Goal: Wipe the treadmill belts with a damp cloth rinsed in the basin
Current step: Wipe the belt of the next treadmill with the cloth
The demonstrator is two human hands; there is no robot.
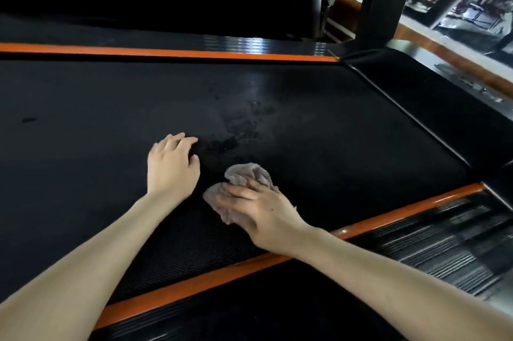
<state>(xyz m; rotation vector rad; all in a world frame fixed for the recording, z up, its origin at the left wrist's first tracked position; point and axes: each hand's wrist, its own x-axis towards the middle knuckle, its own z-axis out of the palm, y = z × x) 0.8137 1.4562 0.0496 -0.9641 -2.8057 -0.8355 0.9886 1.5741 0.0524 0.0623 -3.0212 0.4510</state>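
While our right hand presses the bunched grey cloth onto the treadmill belt, fingers laid nearly flat over it, our left hand rests just beside it, relaxed, holding nothing. Wet patch just beyond.

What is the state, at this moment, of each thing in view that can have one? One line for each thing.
Black textured treadmill belt: flat, with a wet patch of droplets ahead of the hands.
Crumpled grey-pink cloth: bunched up, lying on the belt under the right hand.
Right hand: fingers laid over the cloth, pressing it onto the belt.
Left hand: rests palm down on the belt, holds nothing, apart from the cloth.
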